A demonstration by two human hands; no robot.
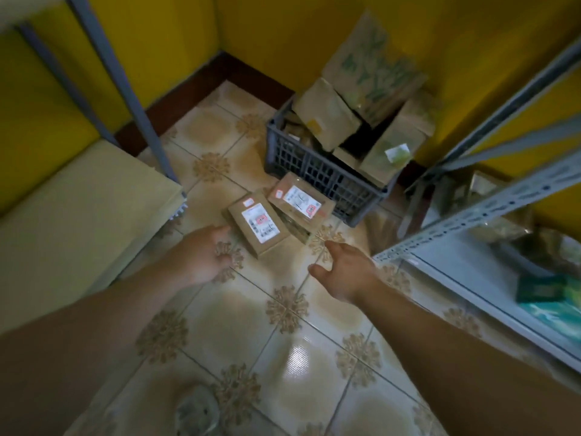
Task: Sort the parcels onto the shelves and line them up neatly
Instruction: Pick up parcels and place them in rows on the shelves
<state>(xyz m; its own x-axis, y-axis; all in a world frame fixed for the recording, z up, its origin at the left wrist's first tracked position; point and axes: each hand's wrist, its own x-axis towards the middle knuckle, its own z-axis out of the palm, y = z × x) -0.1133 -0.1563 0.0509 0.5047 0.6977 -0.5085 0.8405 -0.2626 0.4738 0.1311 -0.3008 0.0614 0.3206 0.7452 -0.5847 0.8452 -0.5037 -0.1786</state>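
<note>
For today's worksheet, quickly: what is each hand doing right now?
Left hand: open, holding nothing.
Right hand: open, holding nothing.

A small parcel storeroom or pickup point, shown by slotted grey metal shelving along yellow walls, a grey plastic crate in the corner heaped with cardboard boxes, and two labelled parcels lying on the tiled floor

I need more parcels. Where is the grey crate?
In the head view the grey crate stands on the floor right of centre, by the yellow wall, just behind two labelled parcels and left of the metal shelf.
</note>
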